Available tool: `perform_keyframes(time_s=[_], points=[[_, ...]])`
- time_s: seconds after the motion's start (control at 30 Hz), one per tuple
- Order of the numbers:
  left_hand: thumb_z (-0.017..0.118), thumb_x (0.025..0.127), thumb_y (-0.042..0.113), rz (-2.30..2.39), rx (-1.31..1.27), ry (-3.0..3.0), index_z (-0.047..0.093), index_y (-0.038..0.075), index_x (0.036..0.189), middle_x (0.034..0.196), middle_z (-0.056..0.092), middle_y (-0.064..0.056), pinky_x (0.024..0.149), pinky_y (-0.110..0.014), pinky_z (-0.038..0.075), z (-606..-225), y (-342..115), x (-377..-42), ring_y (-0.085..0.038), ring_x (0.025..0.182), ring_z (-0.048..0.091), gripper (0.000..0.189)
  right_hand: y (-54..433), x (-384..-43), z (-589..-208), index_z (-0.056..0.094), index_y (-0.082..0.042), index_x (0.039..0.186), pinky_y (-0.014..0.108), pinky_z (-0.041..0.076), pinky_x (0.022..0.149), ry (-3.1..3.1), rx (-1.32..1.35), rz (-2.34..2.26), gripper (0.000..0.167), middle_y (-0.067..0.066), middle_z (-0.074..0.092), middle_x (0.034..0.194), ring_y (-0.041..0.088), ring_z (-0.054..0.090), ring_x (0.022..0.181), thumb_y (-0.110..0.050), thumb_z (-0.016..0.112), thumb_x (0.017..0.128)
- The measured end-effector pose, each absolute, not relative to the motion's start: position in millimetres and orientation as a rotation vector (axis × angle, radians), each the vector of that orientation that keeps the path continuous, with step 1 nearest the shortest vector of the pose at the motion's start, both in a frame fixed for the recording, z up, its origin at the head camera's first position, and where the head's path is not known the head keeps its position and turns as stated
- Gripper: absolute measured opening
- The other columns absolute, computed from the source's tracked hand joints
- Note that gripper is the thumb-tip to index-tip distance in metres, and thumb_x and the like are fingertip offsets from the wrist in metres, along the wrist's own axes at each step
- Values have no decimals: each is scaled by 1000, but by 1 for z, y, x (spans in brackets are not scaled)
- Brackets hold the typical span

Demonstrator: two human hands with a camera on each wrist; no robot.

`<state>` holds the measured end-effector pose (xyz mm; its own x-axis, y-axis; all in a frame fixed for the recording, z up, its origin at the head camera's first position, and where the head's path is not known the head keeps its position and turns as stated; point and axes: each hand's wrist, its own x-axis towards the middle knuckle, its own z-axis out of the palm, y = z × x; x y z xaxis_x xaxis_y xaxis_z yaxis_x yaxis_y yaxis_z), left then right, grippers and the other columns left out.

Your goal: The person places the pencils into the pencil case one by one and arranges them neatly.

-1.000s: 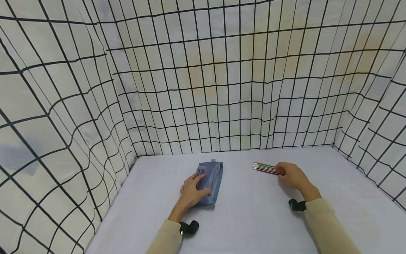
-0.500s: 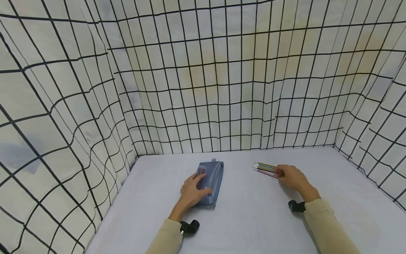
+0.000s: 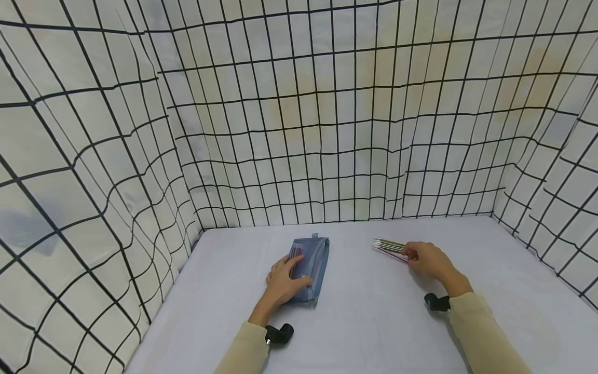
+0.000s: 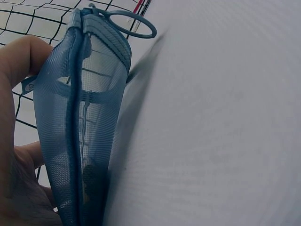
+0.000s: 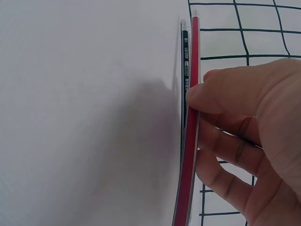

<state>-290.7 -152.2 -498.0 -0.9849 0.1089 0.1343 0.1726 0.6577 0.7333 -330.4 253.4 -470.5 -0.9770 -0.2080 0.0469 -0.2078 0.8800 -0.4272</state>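
A blue mesh pencil case lies on the white table; thin pencils show along its left side. My left hand holds the case with bent fingers, the thumb on its upper face. In the left wrist view, the case shows its zip and a ring at one end. To the right, my right hand pinches a red pencil between thumb and fingers. A dark pencil lies close beside it. Several striped pencils lie in a bundle, their near ends hidden behind the fingers.
A white tabletop runs under both hands. White cloth walls with a black grid enclose it at the back and sides. A black wrist camera sits on the left wrist, another camera on the right.
The red pencil has come slightly apart from the bundle, toward the near side, in my right fingers. My left hand and the pencil case have stayed in place.
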Motion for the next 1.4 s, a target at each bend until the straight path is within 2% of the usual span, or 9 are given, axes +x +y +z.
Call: perform_keyframes(time_s=[0.4,0.6,0.83,0.97,1.4], points=[[74,77,39,-1244,-224,-2796,57,19,146,162,35,-22,113,-74,16,-497,-152,-291,-48,150,27,74,253,-333,-465,70,-7,116,32,46,68,2995,-341,-905,25,5,63,92,20,55,83,-5,65,92],[74,77,39,-1249,-219,-2797,56,19,146,162,35,-22,114,-74,15,-497,-152,-290,-48,150,27,74,252,-331,-463,69,-7,121,32,48,71,2983,-382,-1006,30,5,64,93,20,57,86,-4,64,92],[73,77,39,-1241,-222,-2802,56,18,147,162,35,-23,113,-74,15,-499,-152,-290,-48,150,26,75,248,-326,-456,64,-4,130,30,53,66,2870,-386,-1181,36,9,65,95,21,59,80,-4,63,94],[73,77,39,-1242,-223,-2799,56,18,146,162,35,-23,114,-74,15,-498,-151,-291,-48,150,26,74,246,-325,-453,60,-3,134,32,58,68,2813,-365,-1262,39,11,65,96,22,61,79,-5,62,95],[73,77,38,-1247,-224,-2797,56,18,146,162,35,-23,113,-74,15,-498,-151,-291,-49,150,27,75,240,-326,-454,52,2,137,36,62,68,2668,-325,-1444,43,15,62,96,23,67,79,-4,62,96]])
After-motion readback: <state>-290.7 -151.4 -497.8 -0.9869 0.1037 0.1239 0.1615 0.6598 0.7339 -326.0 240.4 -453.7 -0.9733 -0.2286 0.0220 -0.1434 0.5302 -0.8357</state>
